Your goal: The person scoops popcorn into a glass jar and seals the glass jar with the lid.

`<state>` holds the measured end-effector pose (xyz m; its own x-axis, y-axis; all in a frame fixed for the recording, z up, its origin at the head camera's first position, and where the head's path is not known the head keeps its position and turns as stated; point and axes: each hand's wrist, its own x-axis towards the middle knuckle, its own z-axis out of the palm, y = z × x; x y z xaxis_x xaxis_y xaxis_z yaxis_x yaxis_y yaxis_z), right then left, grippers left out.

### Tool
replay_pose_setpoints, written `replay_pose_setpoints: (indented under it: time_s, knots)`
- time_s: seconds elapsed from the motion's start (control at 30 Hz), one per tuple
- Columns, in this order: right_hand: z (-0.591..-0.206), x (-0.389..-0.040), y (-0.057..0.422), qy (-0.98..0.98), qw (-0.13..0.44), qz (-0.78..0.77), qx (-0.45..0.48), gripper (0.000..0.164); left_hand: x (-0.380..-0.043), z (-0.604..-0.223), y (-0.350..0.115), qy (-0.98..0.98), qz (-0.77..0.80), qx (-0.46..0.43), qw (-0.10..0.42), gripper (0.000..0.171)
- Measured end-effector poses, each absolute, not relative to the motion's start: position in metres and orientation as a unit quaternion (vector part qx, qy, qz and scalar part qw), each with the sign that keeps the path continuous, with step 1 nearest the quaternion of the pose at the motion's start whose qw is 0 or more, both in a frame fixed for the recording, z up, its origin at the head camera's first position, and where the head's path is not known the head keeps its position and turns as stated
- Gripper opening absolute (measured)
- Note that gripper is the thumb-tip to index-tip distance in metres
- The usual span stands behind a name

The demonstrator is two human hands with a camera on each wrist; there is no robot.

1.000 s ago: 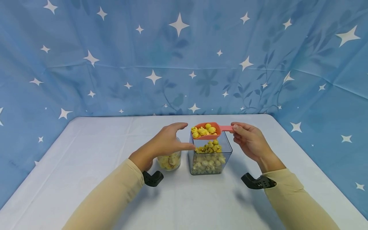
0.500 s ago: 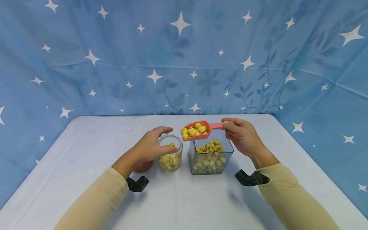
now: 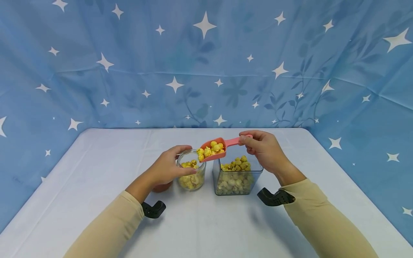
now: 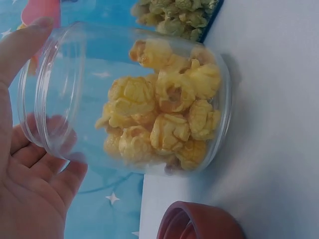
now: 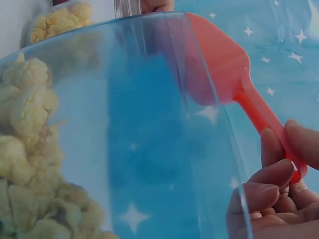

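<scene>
My left hand (image 3: 167, 165) holds a clear glass jar (image 3: 192, 182) near its rim, thumb on the near side and fingers round the far side. The jar stands upright, partly filled with yellow popcorn (image 4: 169, 119). My right hand (image 3: 262, 147) pinches the handle of a coral-pink scoop (image 3: 232, 142) between thumb and fingers. The scoop carries several popcorn pieces (image 3: 209, 150), and its tip overlaps the jar's right rim in the head view. Below and right of it, a clear square container (image 3: 217, 188) holds more popcorn (image 3: 237, 165).
A reddish-brown round piece (image 4: 212, 221), hollow and ridged inside, lies left of the jar, mostly hidden by my left hand in the head view. The white-covered table (image 3: 206, 229) ends at a blue star-patterned curtain (image 3: 155, 53).
The loaded scoop has moved left from over the square container to the jar's mouth. My left hand first drew back left, uncovering the jar, then closed in round its rim.
</scene>
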<state>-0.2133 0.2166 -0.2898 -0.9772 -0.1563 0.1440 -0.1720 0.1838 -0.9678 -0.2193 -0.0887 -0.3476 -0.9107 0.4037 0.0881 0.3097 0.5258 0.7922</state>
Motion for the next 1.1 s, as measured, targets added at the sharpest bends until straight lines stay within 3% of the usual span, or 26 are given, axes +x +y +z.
replay_pose_setpoints:
  time_s: [0.63, 1.1]
  knots:
    - [-0.274, -0.213, 0.204, -0.834, 0.020, 0.542, 0.101, 0.034, -0.220, -0.350, -0.088, 0.859, 0.462, 0.209, 0.070, 0.081]
    - [-0.267, -0.207, 0.233, -0.847, 0.052, 0.516, 0.113, 0.042, -0.221, -0.346, -0.090, 0.864, 0.453, 0.209, 0.065, 0.082]
